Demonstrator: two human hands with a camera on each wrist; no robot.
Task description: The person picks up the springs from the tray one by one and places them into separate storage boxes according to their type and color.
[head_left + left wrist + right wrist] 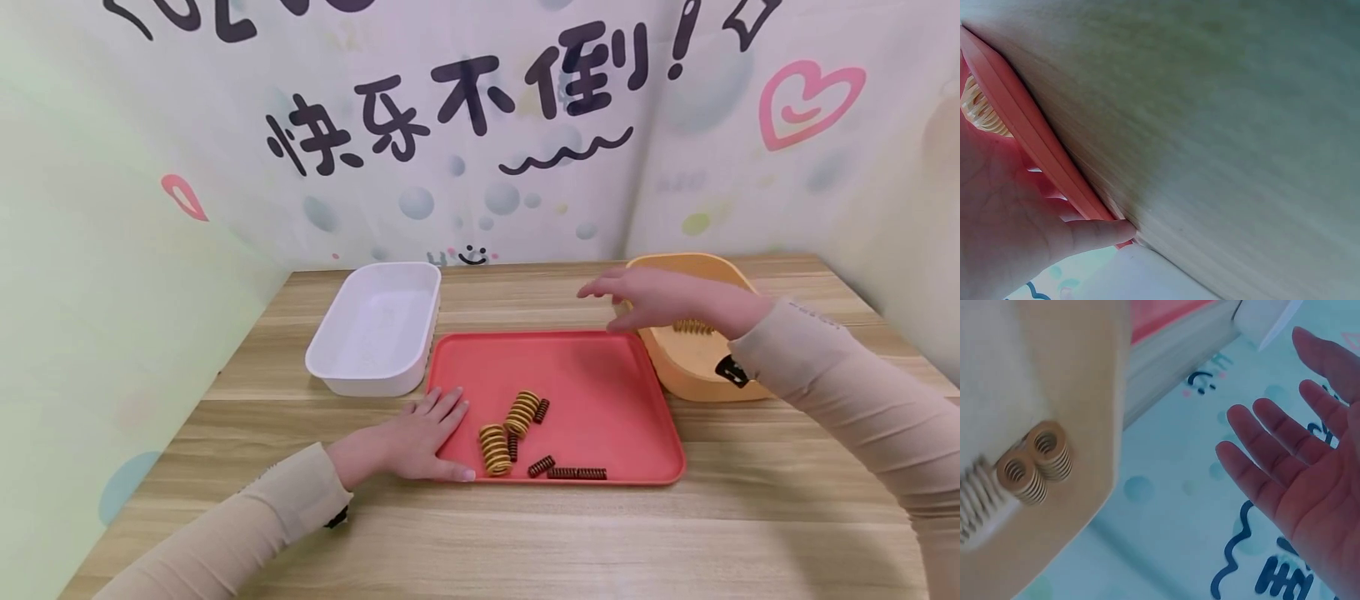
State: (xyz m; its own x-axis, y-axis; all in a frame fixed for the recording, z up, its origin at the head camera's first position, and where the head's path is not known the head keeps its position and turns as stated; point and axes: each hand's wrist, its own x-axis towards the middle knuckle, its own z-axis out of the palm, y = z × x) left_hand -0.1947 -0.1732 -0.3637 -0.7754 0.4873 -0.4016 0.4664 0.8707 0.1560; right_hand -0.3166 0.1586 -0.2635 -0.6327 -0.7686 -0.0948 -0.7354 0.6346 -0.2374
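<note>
My left hand [412,437] rests on the left edge of the red tray [592,375], its fingers spread and holding nothing. Just right of its fingers lie two thick yellow springs, one [495,450] near the front rim and the other [522,413] behind it. Several thin dark springs [541,466] are scattered beside them and along the front rim. My right hand [660,296] hovers over the left rim of the orange basket [693,387], with nothing in its loosely extended fingers. Inside that basket are yellow springs [1022,480], seen in the right wrist view.
A white basket [375,325] stands behind my left hand, close to the tray's back left corner. All of this sits on a wooden table [525,542]. A printed cloth [487,167] hangs behind the table's back edge, and walls flank both sides.
</note>
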